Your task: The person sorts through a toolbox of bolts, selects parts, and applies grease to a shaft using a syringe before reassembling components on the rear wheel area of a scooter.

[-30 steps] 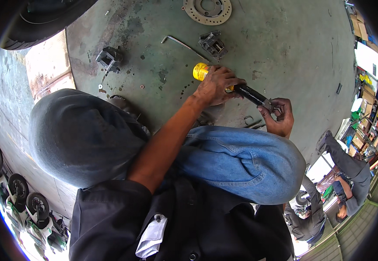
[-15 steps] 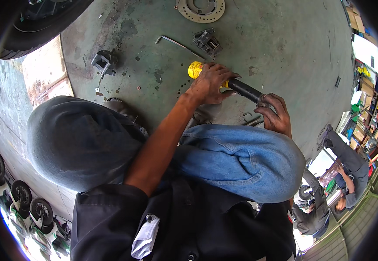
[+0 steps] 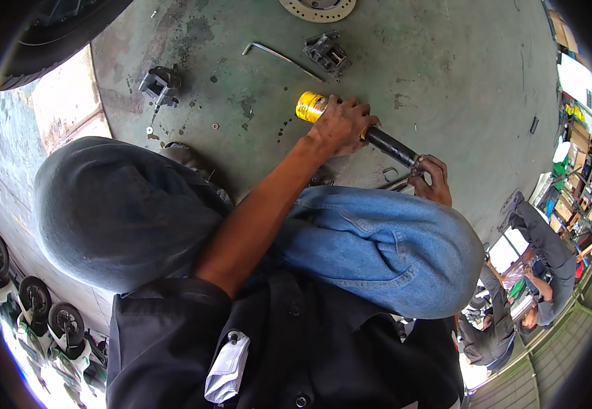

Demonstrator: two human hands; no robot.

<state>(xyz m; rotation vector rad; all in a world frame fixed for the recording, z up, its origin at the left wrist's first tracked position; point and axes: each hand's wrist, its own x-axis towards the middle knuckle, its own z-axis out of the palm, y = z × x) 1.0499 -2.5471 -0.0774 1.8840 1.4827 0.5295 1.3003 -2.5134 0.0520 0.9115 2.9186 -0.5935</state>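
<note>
My left hand (image 3: 342, 126) is wrapped over the middle of a long yellow-and-black cylinder (image 3: 391, 147). Its yellow printed end sticks out past my fingers to the left. The black length slants down to the right, where the fingers of my right hand (image 3: 432, 180) close round its far end. Whether the yellow and black parts are one piece is hidden under my left hand. Beyond the cylinder lie a bent metal bar wrench (image 3: 282, 59) and a dark brake caliper (image 3: 328, 54). Another caliper (image 3: 160, 86) lies farther left.
A drilled brake disc (image 3: 320, 12) lies at the far edge. A large tyre (image 3: 71, 48) and a stained board (image 3: 67, 102) are at left. Small washers (image 3: 216, 126) dot the floor. Metal tools (image 3: 398, 183) lie by my right knee. People (image 3: 548, 252) work at right; motorcycles (image 3: 33, 303) stand lower left.
The view has shifted a little, so the disc sits higher in the picture. My hands have moved slightly right with the cylinder, and both keep their hold.
</note>
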